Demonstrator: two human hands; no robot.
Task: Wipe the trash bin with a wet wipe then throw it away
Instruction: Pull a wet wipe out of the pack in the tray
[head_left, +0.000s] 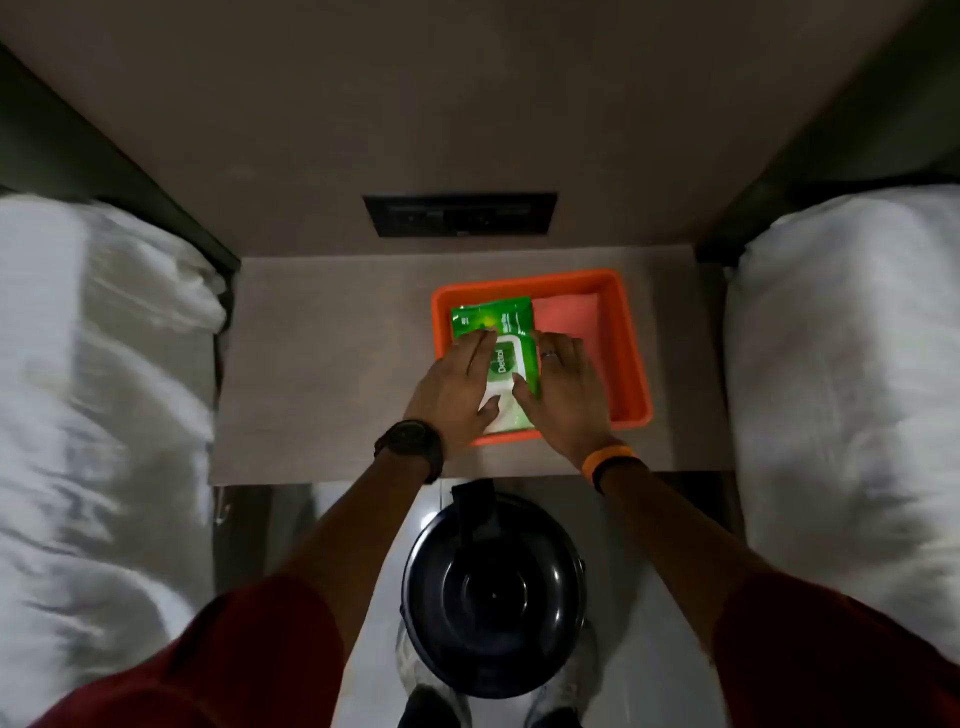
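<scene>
A green wet wipe pack (491, 325) with a white flip lid lies in an orange tray (628, 358) on the bedside table (322, 374). My left hand (452, 389) rests flat on the pack's left side, fingers spread. My right hand (563, 384) lies on the pack's right edge, its thumb at the white lid. A round black trash bin (493, 597) with a shut lid stands on the floor below the table, between my arms. No loose wipe is visible.
White beds flank the table on the left (93, 415) and right (852, 389). A pink cloth (569, 314) lies in the tray beside the pack. A dark socket panel (460, 214) sits on the wall behind. My shoes (558, 696) stand by the bin.
</scene>
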